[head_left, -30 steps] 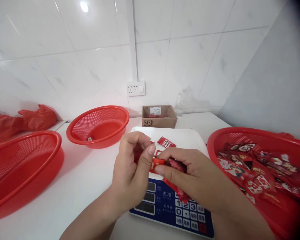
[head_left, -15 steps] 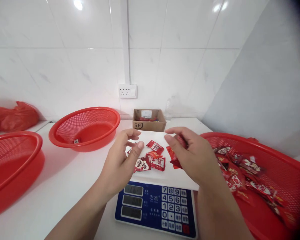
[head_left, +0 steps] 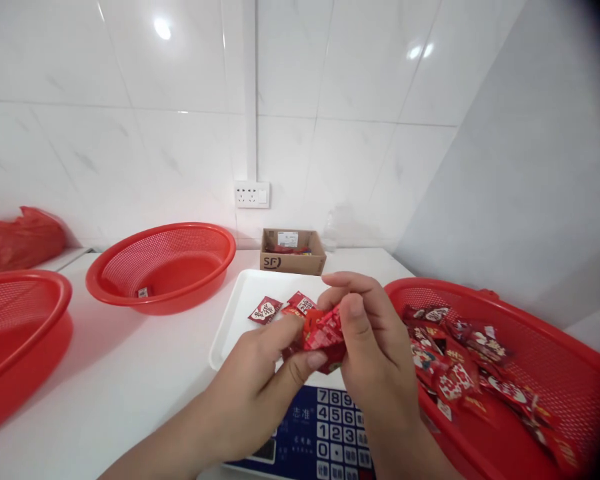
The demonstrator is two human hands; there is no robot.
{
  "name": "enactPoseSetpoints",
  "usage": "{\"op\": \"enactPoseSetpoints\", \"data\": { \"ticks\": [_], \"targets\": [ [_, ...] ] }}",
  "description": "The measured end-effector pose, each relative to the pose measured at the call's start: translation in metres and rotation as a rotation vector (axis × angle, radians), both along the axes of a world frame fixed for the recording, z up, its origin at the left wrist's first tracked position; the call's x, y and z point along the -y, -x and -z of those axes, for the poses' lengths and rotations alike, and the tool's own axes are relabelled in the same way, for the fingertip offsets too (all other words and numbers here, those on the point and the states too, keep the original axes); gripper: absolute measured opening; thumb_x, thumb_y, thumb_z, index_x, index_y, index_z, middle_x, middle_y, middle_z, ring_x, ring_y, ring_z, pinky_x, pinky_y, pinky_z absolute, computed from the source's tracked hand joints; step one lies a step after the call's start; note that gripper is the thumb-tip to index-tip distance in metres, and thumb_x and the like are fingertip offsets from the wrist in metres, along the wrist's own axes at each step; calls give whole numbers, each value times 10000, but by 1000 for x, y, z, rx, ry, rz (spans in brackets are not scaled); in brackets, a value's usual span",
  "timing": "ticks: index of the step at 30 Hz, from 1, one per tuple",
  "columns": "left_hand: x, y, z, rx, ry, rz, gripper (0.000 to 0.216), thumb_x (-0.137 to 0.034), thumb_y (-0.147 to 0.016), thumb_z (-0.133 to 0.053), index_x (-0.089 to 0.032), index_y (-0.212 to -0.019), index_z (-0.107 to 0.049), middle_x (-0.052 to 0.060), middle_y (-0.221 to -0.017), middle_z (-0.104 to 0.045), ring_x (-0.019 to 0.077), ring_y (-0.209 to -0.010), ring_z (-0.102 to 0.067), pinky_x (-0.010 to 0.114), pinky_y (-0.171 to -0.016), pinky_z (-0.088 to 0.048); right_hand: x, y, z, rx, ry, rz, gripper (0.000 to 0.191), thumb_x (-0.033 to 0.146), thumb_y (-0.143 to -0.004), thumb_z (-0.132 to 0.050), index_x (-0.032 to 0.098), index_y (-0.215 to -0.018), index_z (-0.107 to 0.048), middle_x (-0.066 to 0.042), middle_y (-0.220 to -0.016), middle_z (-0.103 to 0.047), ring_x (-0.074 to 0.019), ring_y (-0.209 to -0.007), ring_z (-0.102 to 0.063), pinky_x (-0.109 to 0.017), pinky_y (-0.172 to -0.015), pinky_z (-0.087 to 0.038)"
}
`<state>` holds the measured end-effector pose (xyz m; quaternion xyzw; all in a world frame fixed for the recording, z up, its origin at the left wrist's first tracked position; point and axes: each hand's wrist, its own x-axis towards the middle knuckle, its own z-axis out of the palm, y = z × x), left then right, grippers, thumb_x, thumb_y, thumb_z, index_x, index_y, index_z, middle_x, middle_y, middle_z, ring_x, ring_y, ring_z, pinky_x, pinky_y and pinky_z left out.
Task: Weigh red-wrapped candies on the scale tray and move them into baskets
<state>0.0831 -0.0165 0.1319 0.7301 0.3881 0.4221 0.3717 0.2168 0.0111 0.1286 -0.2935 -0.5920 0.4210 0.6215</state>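
Observation:
Both my hands meet over the white pan [head_left: 237, 313] of a digital scale, around a small bunch of red candy packets [head_left: 324, 333]. My left hand [head_left: 260, 380] pinches the bunch from the left between thumb and fingers. On the other side my right hand [head_left: 377, 340] has its thumb and curled fingers closed on it. How many packets are in the bunch is hidden by the fingers. Loose red packets [head_left: 265, 311] lie on the pan just beyond my left hand. Below my wrists shows the blue keypad panel [head_left: 305, 433] of the scale, partly covered.
At right stands a red basket [head_left: 570, 353] holding many red packets [head_left: 455, 380]. Two more red baskets stand at left, one [head_left: 215, 280] farther back with a small packet inside. A cardboard box [head_left: 295, 263] sits behind the scale, and a red plastic bag [head_left: 23, 237] lies far left.
My hands were apart over the pan, the left with nothing in it. They have come together, and several packets from the pan are now gathered between them.

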Motion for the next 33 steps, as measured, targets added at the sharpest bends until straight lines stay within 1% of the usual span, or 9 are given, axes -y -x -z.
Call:
{"op": "enactPoseSetpoints", "data": {
  "ticks": [5,8,14,19,24,26,28,31,33],
  "targets": [
    [-1,6,0,211,52,-51,254,-370,-953,-466,-191,-814,-582,1,-759,-591,137,-705,-529,246,-629,-423,-8,-11,-5,42,47,-178,300,378,-862,-635,269,-1139,-595,-13,-888,-693,-141,-785,-657,-251,-666,-560],
    [0,6,1,283,57,-79,215,-358,-956,-469,-214,-895,-618,-5,-798,-607,131,-728,-544,241,-645,-437,-6,-16,-8,38,130,-251,330,353,-813,-700,269,-1120,-615,-10,-905,-718,-144,-783,-678,-261,-684,-571],
    [-1,4,1,389,81,-59,146,-343,-923,-544,-224,-928,-628,-10,-780,-604,120,-716,-556,234,-664,-469,2,-20,-14,173,112,-95,200,332,-777,-725,243,-953,-686,-3,-812,-723,-151,-726,-682,-260,-651,-568],
    [-6,9,6,499,144,12,261,-445,-920,-514,-203,-930,-613,18,-829,-622,130,-721,-553,246,-656,-482,0,-22,-12,280,41,-68,187,283,-806,-692,304,-992,-695,44,-787,-736,-123,-714,-684,-240,-687,-564],
    [-11,12,7,509,264,-14,159,-354,-893,-596,-198,-865,-611,-15,-751,-612,94,-678,-551,193,-626,-460,-4,-24,-11,436,-50,-16,255,269,-802,-693,337,-1048,-695,54,-803,-735,-121,-695,-678,-229,-672,-559],
    [-12,13,5,467,213,-98,161,-356,-895,-587,-201,-852,-604,-22,-743,-611,93,-679,-555,193,-634,-462,-4,-24,-9,466,-77,53,231,282,-810,-684,342,-1033,-697,56,-797,-730,-127,-689,-674,-232,-647,-554],
    [-13,14,3,347,115,-233,157,-353,-905,-561,-206,-862,-598,-18,-761,-624,108,-705,-572,207,-641,-465,-4,-25,-7,425,-126,219,185,301,-821,-676,336,-1001,-696,52,-784,-718,-134,-681,-664,-242,-623,-542],
    [-19,16,3,40,9,-390,149,-335,-919,-510,-219,-907,-603,-5,-811,-656,139,-733,-593,240,-632,-462,-5,-26,-5,213,-185,517,139,326,-841,-664,321,-979,-684,34,-826,-694,-145,-712,-644,-269,-639,-521],
    [-26,17,8,-190,15,-407,164,-327,-927,-471,-234,-954,-604,-1,-809,-668,164,-718,-606,271,-614,-463,-6,-25,-6,11,-214,609,116,340,-840,-670,307,-951,-680,25,-857,-665,-151,-756,-622,-299,-700,-515]
  ]
}}
